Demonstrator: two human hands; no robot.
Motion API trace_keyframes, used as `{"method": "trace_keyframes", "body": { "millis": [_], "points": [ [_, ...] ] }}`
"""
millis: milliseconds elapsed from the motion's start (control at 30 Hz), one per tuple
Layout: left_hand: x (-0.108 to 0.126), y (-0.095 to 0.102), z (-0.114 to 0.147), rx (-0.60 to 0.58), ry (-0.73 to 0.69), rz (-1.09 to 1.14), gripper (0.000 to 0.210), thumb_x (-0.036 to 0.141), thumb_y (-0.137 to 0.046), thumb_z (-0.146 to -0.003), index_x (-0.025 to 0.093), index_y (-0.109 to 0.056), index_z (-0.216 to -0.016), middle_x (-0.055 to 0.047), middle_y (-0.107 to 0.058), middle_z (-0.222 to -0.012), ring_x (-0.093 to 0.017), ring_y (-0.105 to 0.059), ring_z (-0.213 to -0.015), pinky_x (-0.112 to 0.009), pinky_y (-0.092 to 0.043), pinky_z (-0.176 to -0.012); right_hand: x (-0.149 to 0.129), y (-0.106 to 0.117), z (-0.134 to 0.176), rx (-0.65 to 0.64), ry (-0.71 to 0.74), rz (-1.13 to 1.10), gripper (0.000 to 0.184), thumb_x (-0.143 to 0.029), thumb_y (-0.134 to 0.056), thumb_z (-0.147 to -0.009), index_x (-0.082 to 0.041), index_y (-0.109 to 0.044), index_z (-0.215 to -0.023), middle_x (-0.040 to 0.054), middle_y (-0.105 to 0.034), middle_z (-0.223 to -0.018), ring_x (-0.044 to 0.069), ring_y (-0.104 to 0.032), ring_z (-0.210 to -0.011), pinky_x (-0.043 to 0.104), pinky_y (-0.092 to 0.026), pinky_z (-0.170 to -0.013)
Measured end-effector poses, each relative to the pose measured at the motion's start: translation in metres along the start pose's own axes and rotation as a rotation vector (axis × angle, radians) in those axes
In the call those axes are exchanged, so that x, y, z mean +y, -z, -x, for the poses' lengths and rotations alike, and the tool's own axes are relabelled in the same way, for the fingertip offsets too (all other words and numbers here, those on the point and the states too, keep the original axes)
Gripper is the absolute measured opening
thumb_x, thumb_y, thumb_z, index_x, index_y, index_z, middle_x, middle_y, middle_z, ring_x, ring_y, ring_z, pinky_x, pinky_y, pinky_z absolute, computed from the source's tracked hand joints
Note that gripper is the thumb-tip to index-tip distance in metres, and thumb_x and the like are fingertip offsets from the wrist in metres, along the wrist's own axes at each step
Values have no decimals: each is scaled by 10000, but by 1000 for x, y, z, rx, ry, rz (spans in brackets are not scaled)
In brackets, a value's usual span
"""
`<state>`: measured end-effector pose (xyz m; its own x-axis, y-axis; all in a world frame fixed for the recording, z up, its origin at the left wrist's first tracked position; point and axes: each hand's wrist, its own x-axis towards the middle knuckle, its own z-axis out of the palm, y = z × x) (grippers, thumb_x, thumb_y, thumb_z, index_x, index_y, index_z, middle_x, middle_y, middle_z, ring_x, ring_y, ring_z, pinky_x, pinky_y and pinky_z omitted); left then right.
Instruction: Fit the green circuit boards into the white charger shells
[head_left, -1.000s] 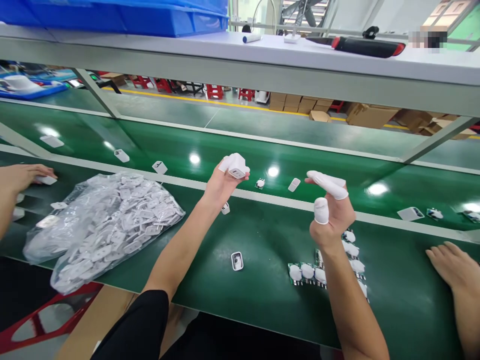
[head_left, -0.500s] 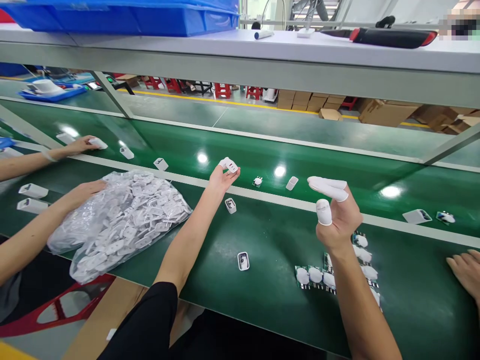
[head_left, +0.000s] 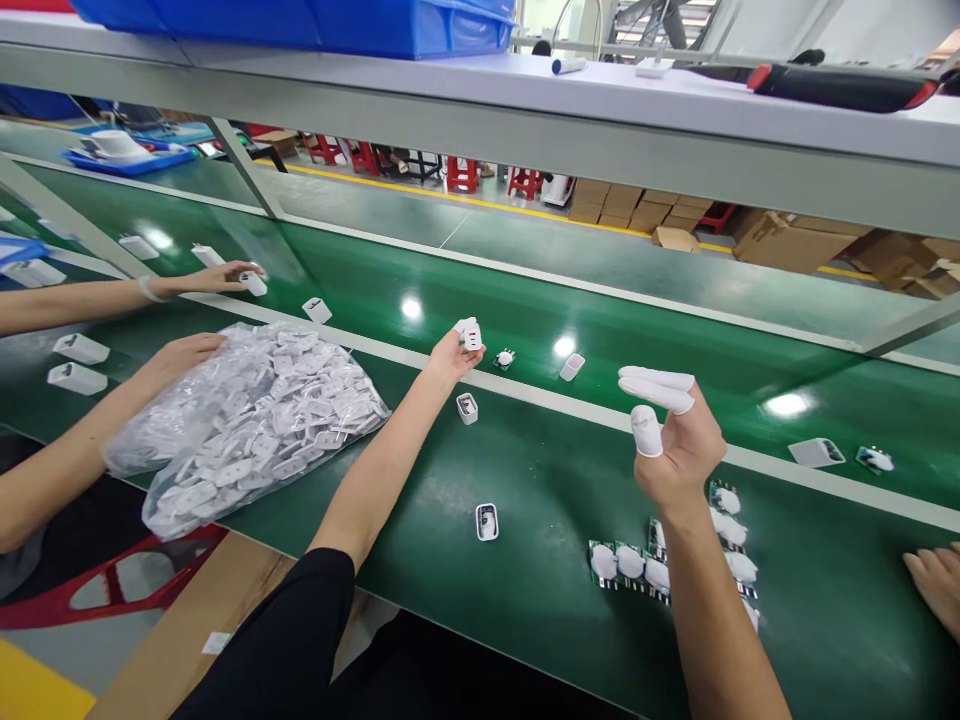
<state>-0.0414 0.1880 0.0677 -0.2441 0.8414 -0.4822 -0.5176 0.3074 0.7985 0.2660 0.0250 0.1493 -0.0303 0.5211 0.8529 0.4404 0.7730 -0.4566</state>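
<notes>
My left hand (head_left: 448,356) is closed around a small white charger piece (head_left: 472,338). Its visible face has port slots, one of them red; its depth is hidden by my fingers. Beside that hand, a circuit board (head_left: 505,358) lies on the green belt. Nearer me on the bench stand a white charger housing (head_left: 467,408) and a second open housing (head_left: 487,522). My right hand (head_left: 679,435) is raised with thumb and fingers apart, holding nothing, white cots on its fingertips. Below it, rows of circuit boards (head_left: 630,562) with white blobs are partly covered by my forearm.
A clear bag of white plates (head_left: 277,410) lies at left, near a co-worker's hands (head_left: 232,275). White charger parts (head_left: 572,367) and a housing (head_left: 817,453) rest on the belt. Another person's hand (head_left: 934,580) is at the right edge. A shelf (head_left: 480,105) crosses above.
My left hand has turned the charger piece so its slotted face is more upright. Parts on the belt have shifted slightly left. The co-worker's hand at left has reached another housing.
</notes>
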Motion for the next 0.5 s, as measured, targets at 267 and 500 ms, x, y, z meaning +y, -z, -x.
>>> {"method": "trace_keyframes", "body": {
  "millis": [267, 500],
  "points": [
    [15, 48, 10, -87, -429, -314, 487, 167, -1046, -640, 224, -682, -957, 26, -722, -856, -130, -734, -765, -254, -613, -786, 4, -2, 4, -25, -3, -6, 230, -324, -708, -1058, -323, -816, -1261, 84, -853, -1187, 333, -812, -1089, 551, -630, -908],
    [-9, 118, 68, -186, -512, -559, 444, 126, -1018, -588, 207, -728, -915, -51, -800, -993, -200, -768, -969, -356, -646, -1057, 0, -9, 6, -79, 12, -48, 230, -293, -723, -1047, -329, -812, -1257, 76, -854, -1160, 322, -806, -1071, 535, -618, -894]
  ]
}}
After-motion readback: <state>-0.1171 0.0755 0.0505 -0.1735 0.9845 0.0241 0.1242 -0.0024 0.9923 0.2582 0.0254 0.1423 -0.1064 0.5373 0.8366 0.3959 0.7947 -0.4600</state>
